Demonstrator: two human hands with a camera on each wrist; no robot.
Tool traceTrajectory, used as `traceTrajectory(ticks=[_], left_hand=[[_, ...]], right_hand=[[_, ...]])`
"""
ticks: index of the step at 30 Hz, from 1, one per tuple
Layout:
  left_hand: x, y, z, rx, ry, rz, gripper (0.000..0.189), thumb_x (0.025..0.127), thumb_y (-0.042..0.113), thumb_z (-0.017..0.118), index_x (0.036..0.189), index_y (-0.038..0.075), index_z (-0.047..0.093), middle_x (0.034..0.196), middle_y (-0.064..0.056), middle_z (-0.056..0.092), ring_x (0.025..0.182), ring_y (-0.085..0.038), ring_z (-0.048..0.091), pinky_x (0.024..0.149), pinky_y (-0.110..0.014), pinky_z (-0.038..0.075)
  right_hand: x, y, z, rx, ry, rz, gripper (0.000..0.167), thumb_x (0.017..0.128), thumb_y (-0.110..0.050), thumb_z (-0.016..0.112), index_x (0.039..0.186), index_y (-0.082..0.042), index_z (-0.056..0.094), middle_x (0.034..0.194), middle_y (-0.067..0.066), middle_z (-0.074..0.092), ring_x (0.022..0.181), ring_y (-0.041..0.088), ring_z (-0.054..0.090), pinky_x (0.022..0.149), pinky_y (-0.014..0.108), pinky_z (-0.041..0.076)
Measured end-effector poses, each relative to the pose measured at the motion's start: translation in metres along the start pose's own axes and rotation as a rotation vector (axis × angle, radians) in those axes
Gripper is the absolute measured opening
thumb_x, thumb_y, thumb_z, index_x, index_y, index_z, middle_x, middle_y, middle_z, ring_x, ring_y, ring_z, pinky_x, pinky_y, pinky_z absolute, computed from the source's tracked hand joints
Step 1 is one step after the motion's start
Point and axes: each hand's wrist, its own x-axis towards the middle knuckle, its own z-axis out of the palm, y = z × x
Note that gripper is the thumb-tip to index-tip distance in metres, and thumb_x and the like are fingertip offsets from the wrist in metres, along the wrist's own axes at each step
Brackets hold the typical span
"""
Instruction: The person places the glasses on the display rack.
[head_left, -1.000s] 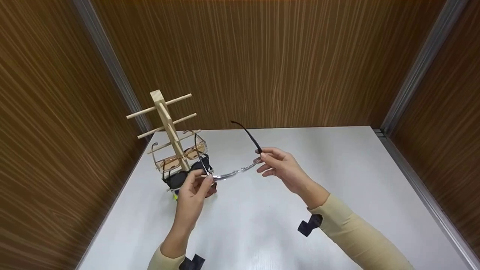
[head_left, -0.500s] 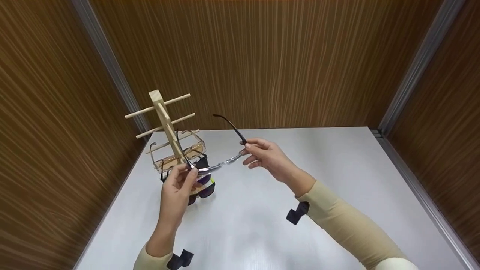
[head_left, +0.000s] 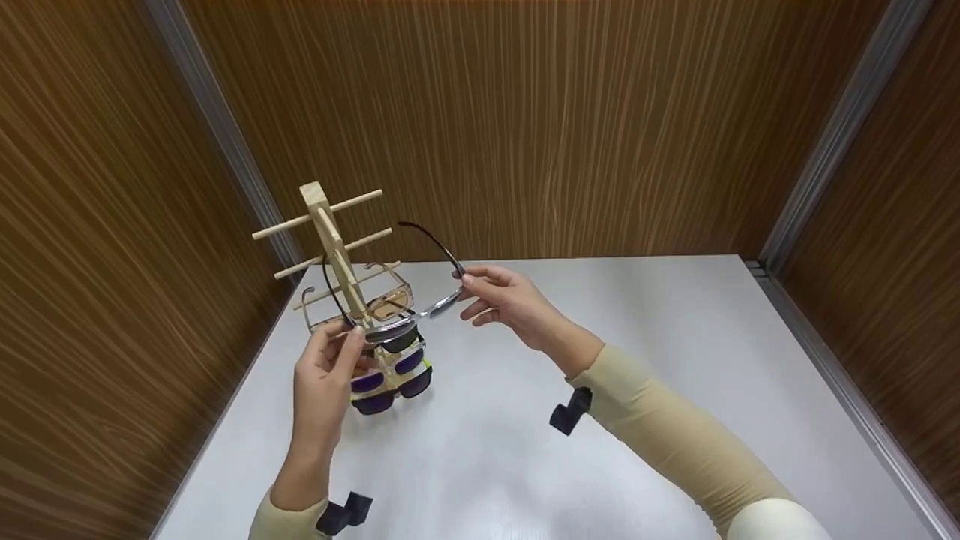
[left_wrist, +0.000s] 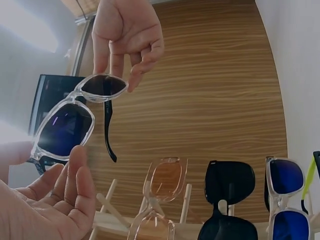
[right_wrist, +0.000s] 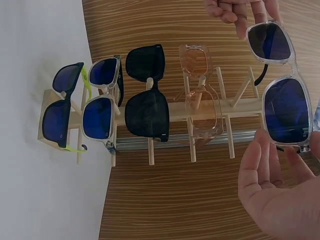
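Observation:
A pair of sunglasses (head_left: 390, 331) with a clear frame, dark blue lenses and black arms is held up in front of a wooden display rack (head_left: 334, 244). My left hand (head_left: 324, 371) pinches one hinge end of the frame, thumb nearest me. At the other end, my right hand (head_left: 510, 304) pinches the hinge corner between thumb and fingers. Both arms of the glasses are unfolded and point away toward the rack. In the right wrist view, the lenses (right_wrist: 286, 110) of these sunglasses face the camera, beside the rack's bare upper pegs (right_wrist: 229, 137).
Lower pegs carry peach-tinted glasses (right_wrist: 202, 112), black sunglasses (right_wrist: 146, 112), clear-framed blue-lensed sunglasses (right_wrist: 98, 117) and, lowest, dark sunglasses with yellow-green arms (right_wrist: 56, 120). The rack stands on a white table (head_left: 600, 360) between wood-grain walls (head_left: 525, 135).
Both hands have moved left with the sunglasses, the right hand also slightly farther from me. One arm of the sunglasses now overlaps the rack's post in the head view.

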Motion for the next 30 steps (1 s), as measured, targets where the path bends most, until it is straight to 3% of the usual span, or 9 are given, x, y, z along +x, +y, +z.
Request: traceTrajectory(ticks=[10,14,20,26,30], left_hand=[[0.014,0.002,-0.014,0.016,0.111,-0.011,0.026,0.096,0.026,0.053,0.111,0.004,0.056,0.09,-0.016,0.061,0.072,-0.025,0.062,0.069,-0.03,0.052],[0.02,0.0,-0.019,0.013,0.124,-0.027,0.027,0.096,0.028,0.052,0.111,0.005,0.056,0.091,-0.02,0.061,0.072,-0.025,0.063,0.069,-0.03,0.052],[0.031,-0.002,-0.028,0.037,0.137,-0.058,0.029,0.096,0.03,0.052,0.112,0.006,0.055,0.087,-0.013,0.063,0.071,-0.024,0.064,0.067,-0.03,0.053],[0.046,0.002,-0.035,-0.007,0.158,-0.103,0.027,0.096,0.031,0.052,0.109,0.008,0.056,0.089,-0.017,0.061,0.066,-0.02,0.064,0.063,-0.028,0.053],[0.057,0.007,-0.04,-0.017,0.178,-0.107,0.026,0.095,0.031,0.053,0.108,0.008,0.056,0.085,-0.011,0.061,0.064,-0.019,0.064,0.06,-0.027,0.053]], right_hand=[[0.027,-0.016,0.02,-0.084,0.006,-0.013,0.031,0.093,-0.026,0.059,0.118,-0.008,0.059,0.098,0.01,0.064,0.076,0.022,0.066,0.071,0.033,0.053],[0.036,-0.018,0.025,-0.108,0.004,0.009,0.032,0.093,-0.027,0.058,0.119,-0.008,0.058,0.098,0.011,0.063,0.075,0.022,0.066,0.07,0.033,0.053],[0.052,-0.02,0.03,-0.15,0.001,0.048,0.034,0.093,-0.03,0.057,0.121,-0.009,0.058,0.099,0.013,0.064,0.074,0.021,0.066,0.071,0.033,0.053],[0.068,-0.028,0.039,-0.186,0.006,0.051,0.036,0.094,-0.032,0.056,0.123,-0.01,0.057,0.1,0.013,0.064,0.076,0.023,0.066,0.069,0.033,0.054],[0.077,-0.033,0.045,-0.209,0.018,0.045,0.035,0.094,-0.033,0.055,0.121,-0.01,0.058,0.098,0.013,0.064,0.077,0.025,0.067,0.068,0.032,0.054]])
